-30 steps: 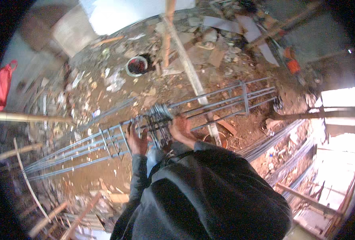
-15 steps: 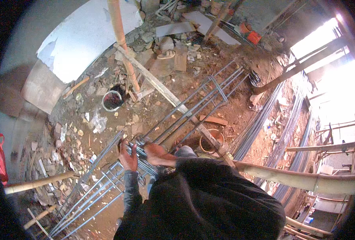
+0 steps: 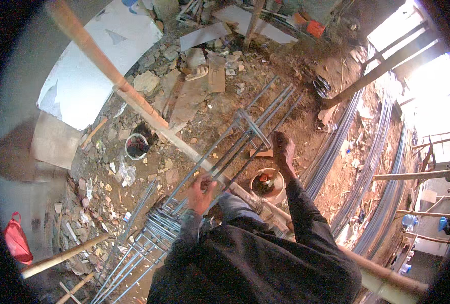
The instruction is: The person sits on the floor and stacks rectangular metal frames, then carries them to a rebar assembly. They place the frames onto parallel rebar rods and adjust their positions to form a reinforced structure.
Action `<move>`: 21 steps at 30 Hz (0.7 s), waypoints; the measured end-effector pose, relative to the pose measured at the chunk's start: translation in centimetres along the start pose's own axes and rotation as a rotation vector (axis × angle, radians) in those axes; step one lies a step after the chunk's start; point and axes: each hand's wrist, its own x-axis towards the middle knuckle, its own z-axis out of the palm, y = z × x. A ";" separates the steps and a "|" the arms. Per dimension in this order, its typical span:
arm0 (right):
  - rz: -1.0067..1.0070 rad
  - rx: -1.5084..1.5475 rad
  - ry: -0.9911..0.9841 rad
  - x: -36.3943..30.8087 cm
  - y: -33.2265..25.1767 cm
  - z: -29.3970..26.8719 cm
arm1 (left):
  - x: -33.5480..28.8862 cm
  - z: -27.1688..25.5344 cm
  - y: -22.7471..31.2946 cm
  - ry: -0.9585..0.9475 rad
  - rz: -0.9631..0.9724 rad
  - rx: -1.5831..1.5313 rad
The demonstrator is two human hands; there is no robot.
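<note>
A cage of long steel rebar (image 3: 220, 165) slants from lower left to upper right in front of me. Square wire stirrups (image 3: 251, 129) ring its far end, and a dense bunch of stirrups (image 3: 165, 223) lies near its lower end. My left hand (image 3: 200, 193) is beside the middle bars, its fingers half curled and blurred. Past the bars on the right, my right hand (image 3: 284, 150) is closed close to the far stirrups; whatever its fingers hold is hidden. A round bucket (image 3: 280, 196) with dark contents stands below that hand.
A timber beam (image 3: 184, 147) crosses beneath the bars, beside a bamboo pole (image 3: 108, 71). Rubble surrounds a white-rimmed bucket (image 3: 127, 147) on the left. Long rebar bundles (image 3: 336, 137) lie on the right. Dark sandals (image 3: 321, 86) sit beyond the cage, and a red bag (image 3: 17, 240) is far left.
Both hands have left the bunched stirrups. My right hand has reached far and right to the cage's far end; my left has moved right along the bars. The view has also shifted.
</note>
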 end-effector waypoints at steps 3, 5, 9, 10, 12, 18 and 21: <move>0.097 0.018 0.044 2.3 1.7 -0.6 | 2.4 3.0 1.4 -0.078 0.090 0.058; 0.299 0.269 -0.064 3.4 2.9 -0.7 | 3.8 4.1 2.1 -0.135 0.093 0.114; 0.259 0.370 -0.150 3.5 7.8 -0.7 | 4.7 5.1 3.2 -0.120 0.119 0.281; 0.232 0.401 -0.187 2.8 9.9 -0.5 | 4.5 5.6 3.4 -0.120 0.124 0.331; 0.276 0.272 -0.156 0.8 15.1 0.5 | 3.9 6.2 3.7 -0.109 0.170 0.428; 0.617 0.199 -0.023 -10.1 32.7 3.9 | 2.5 10.4 4.0 -0.363 0.274 0.640; 0.776 0.022 -0.178 -16.2 37.6 4.5 | 2.3 12.2 2.9 -0.468 0.235 0.790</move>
